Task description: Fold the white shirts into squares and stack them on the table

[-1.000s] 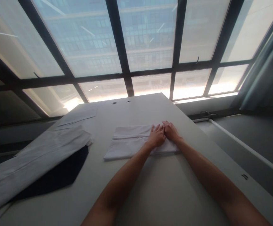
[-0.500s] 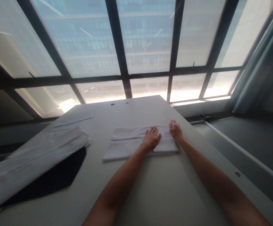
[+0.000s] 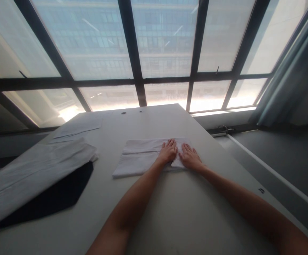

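A folded piece of white cloth (image 3: 139, 159) lies flat on the white table (image 3: 148, 124), with a crease running across its left part. My left hand (image 3: 168, 151) rests palm down on the cloth, right of its middle, fingers stretched forward. Close beside it, my right hand (image 3: 189, 156) also lies flat on the cloth near its right end, fingers extended. Both hands are open and grip nothing. The forearms and hands cover part of the cloth's front and right edges, and whether it is a garment I cannot tell.
At the left, a long light-coloured cloth (image 3: 42, 166) lies partly over a dark navy cloth (image 3: 60, 198). Flat pale sheets (image 3: 78, 128) sit at the table's far left. Beyond stand large windows (image 3: 164, 42). A curtain (image 3: 289, 78) hangs at the right, above a white rail (image 3: 273, 170).
My right hand has moved left from the cloth's right end, its fingers going from curled to flat beside my left hand. The cloth's right end now looks folded inward. The view has shifted slightly.
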Demonstrator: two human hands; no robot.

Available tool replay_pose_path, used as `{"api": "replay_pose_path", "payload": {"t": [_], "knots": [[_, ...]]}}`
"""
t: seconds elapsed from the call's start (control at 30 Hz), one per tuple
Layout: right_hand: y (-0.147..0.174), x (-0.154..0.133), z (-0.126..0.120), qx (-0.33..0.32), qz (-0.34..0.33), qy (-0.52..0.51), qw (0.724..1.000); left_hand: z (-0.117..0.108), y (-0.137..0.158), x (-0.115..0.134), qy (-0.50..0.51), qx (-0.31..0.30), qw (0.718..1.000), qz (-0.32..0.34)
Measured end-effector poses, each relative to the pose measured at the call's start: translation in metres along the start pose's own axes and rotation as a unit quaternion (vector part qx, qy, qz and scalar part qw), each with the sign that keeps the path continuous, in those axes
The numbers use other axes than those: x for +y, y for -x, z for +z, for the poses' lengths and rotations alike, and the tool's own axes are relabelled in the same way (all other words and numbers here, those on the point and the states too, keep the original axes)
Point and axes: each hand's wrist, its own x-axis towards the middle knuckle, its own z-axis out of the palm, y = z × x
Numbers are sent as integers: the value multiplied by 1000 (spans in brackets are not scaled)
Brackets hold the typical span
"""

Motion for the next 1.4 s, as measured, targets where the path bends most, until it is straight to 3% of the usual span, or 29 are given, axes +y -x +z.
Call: {"api": "replay_pose_path", "payload": {"t": [0.2, 0.37, 0.5, 0.67, 0.9, 1.13, 1.4], "knots": [[4, 20, -7, 3, 39, 6, 999, -9, 3, 4, 18, -4, 1000, -6], [6, 24, -7, 15, 48, -20, 999, -21, 14, 31, -14, 0, 999, 35], [5, 25, -7, 22, 48, -37, 998, -16, 27, 59, -43, 15, 994, 98], [4, 28, -5, 21, 43, -34, 998, -6, 32, 64, -35, 16, 995, 95], [3, 29, 0, 32, 43, -16, 998, -6, 48, 33, 15, -25, 998, 54], [1, 32, 7, 39, 36, -18, 998, -20, 71, -12, -2, -15, 1000, 5], [2, 33, 8, 41, 33, -8, 999, -29, 96, -88, -33, -53, 992, -107]]}}
